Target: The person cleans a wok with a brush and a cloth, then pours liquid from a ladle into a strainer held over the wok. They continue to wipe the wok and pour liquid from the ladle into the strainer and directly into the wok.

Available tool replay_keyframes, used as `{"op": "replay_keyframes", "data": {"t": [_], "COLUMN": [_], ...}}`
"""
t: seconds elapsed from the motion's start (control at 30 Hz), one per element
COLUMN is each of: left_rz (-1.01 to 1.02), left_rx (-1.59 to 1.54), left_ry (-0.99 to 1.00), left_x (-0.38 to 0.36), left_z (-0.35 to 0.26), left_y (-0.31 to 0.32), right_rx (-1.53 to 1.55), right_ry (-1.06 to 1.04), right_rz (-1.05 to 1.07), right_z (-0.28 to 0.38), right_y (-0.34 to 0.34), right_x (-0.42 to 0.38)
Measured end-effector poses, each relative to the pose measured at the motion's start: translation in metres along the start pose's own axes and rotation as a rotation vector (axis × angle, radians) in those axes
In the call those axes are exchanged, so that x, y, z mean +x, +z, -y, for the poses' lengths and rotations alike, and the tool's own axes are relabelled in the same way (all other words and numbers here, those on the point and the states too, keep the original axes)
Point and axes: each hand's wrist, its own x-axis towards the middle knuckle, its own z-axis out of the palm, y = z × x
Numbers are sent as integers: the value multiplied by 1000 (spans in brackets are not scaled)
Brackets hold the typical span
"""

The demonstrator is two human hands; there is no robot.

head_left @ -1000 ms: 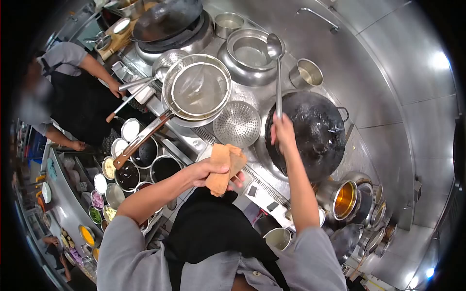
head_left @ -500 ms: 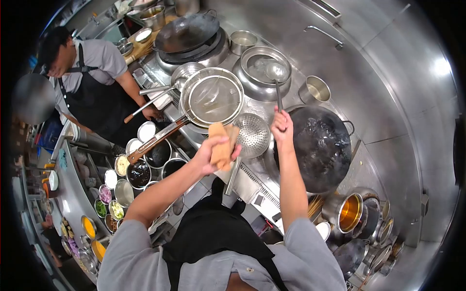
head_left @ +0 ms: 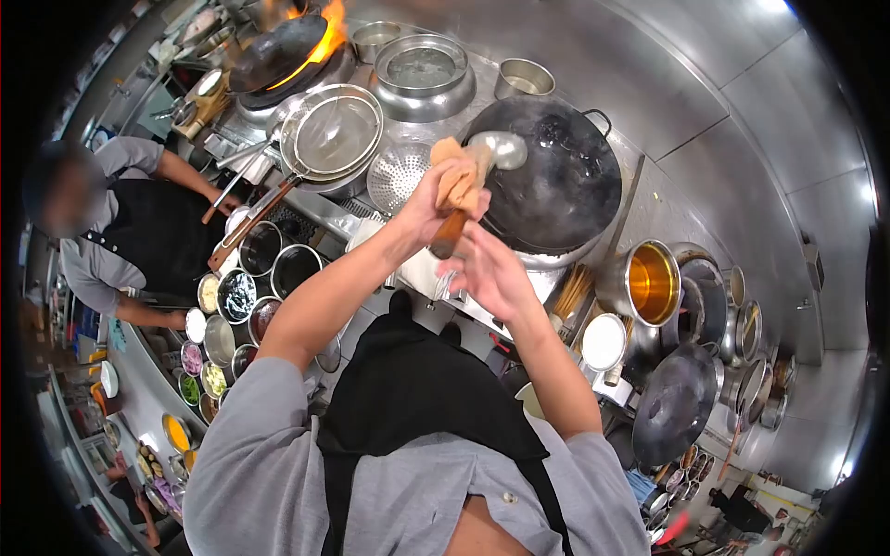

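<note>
My left hand (head_left: 428, 206) is closed around a folded tan cloth (head_left: 456, 178) and the ladle that passes through it. The metal bowl of the ladle (head_left: 506, 149) is over the left part of a large black wok (head_left: 565, 199), and its wooden handle end (head_left: 448, 235) sticks out below the hand. Just below that end, my right hand (head_left: 491, 275) is open, its fingers apart and slightly blurred. Steam rises from the wok, whose dark inside looks wet. To the left of the cloth lies a perforated strainer (head_left: 397, 178).
Flames (head_left: 324, 42) rise around another wok (head_left: 278, 57) at the back left. A co-worker (head_left: 139, 232) stands left, beside bowls of ingredients. Round mesh strainers (head_left: 332, 134) rest between us. At right are a pot of amber liquid (head_left: 652, 285) and a tilted wok (head_left: 677, 403).
The ladle has gone from the rear pot to above the wok, and from my right hand into my left with the cloth. My right hand has opened and dropped. Flames have appeared at the far wok.
</note>
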Motion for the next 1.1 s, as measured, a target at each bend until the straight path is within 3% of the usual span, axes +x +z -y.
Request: {"op": "replay_keyframes", "data": {"t": [0.07, 0.13, 0.17, 0.2, 0.23, 0.27, 0.3, 0.33, 0.37, 0.4, 0.43, 0.47, 0.53, 0.63, 0.7, 0.73, 0.77, 0.8, 0.83, 0.87, 0.9, 0.93, 1.0, 1.07, 1.1], "left_rz": [-108, -226, -252, -202, -173, -411, -428, -506, -506, -493, -643, -694, -818, -935, -967, -976, -1049, -1113, -1168, -1251, -1107, -952, -726, -681, -694], "left_rx": [178, 347, 564, 769, 1211, 1482, 1652, 1824, 1883, 1884, 1913, 1872, 1752, 1656, 1588, 1567, 1569, 1584, 1611, 1572, 1404, 1241, 935, 719, 598], "left_ry": [27, 21, -52, 5, 125, 109, 146, 272, 354, 428, 406, 364, 322, 259, 316, 346, 408, 460, 511, 587, 545, 498, 401, 433, 503], "left_x": [-23, -31, -46, -64, -69, -75, -103, -112, -108, -114, -108, -97, -98, -73, -59, -50, -35, -18, -11, -31, -32, -28, 14, 66, 84], "left_z": [23, 49, 57, 65, 73, 91, 89, 100, 116, 123, 138, 149, 158, 173, 184, 187, 195, 203, 207, 201, 190, 180, 176, 161, 162], "left_y": [-5, -39, -42, -33, -54, -76, -38, -51, -92, -99, -123, -154, -145, -175, -193, -202, -211, -220, -224, -184, -170, -160, -163, -156, -136], "right_rx": [-226, -360, -598, -946, -1610, -1850, -1882, -1987, -2011, -1878, -2055, -1946, -1357, -956, -1098, -1254, -1057, -1052, -1361, -1522, -1830, -2228, -2368, -2164, -2206], "right_ry": [-87, -110, -151, -169, -293, -355, -23, 33, 179, 333, 225, 1, -71, -293, -638, -624, -561, -369, -371, -61, 119, -151, 89, 265, -80], "right_rz": [-55, -409, -631, -864, -945, -1031, -1247, -1231, -1279, -1310, -1384, -1374, -1366, -1278, -1104, -1022, -804, -757, -702, -653, -567, -31, -323, -862, -654], "right_z": [-12, -20, -33, -56, -73, -82, -81, -95, -102, -98, -121, -131, -110, -103, -90, -64, -37, 3, 41, 74, 99, 136, 163, 174, 172], "right_y": [-60, -120, -169, -255, -328, -354, -333, -376, -376, -372, -427, -452, -393, -333, -315, -275, -203, -219, -225, -179, -179, -257, -272, -243, -231], "right_x": [-38, -77, -92, -103, -121, -138, -137, -135, -130, -124, -120, -122, -120, -113, -105, -99, -92, -82, -66, -56, -36, -6, 45, 104, 120]}}
